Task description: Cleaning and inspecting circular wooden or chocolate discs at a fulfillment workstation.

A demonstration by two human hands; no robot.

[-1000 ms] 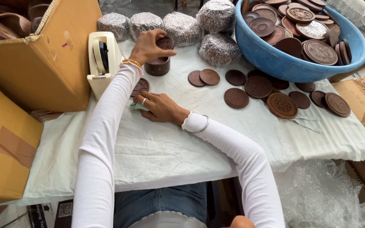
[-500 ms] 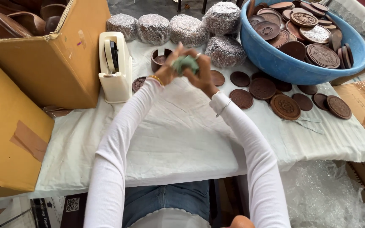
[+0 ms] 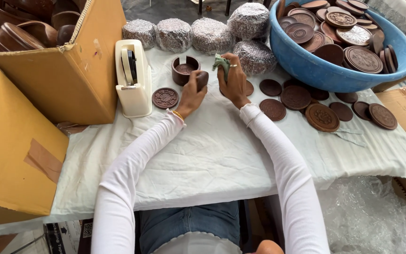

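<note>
Now my left hand [image 3: 191, 91] holds a small brown wooden piece [image 3: 202, 79], with the fingers closed around it, just beside the round wooden cup [image 3: 184, 70] that stands open on the white cloth [image 3: 203, 155]. My right hand [image 3: 233, 80] is closed on a small green rag [image 3: 221, 62], pinched between thumb and fingers, a little above the cloth and close to the left hand. The two hands are near each other but I cannot tell if rag and piece touch.

I think the work in hand is wiping the wooden piece with the rag. To do it well, I should keep the piece firm in the left hand and turn it slowly, so the rag reaches every side and also the carved lines. The pressure should be light, because the carving looks fine.

A carved lid [image 3: 165, 98] lies flat beside the white tape dispenser [image 3: 133, 80]. More carved discs lie to the right, and many fill the blue basin [image 3: 306, 63]. Wrapped bundles [image 3: 211, 35] stand behind the cup.
</note>
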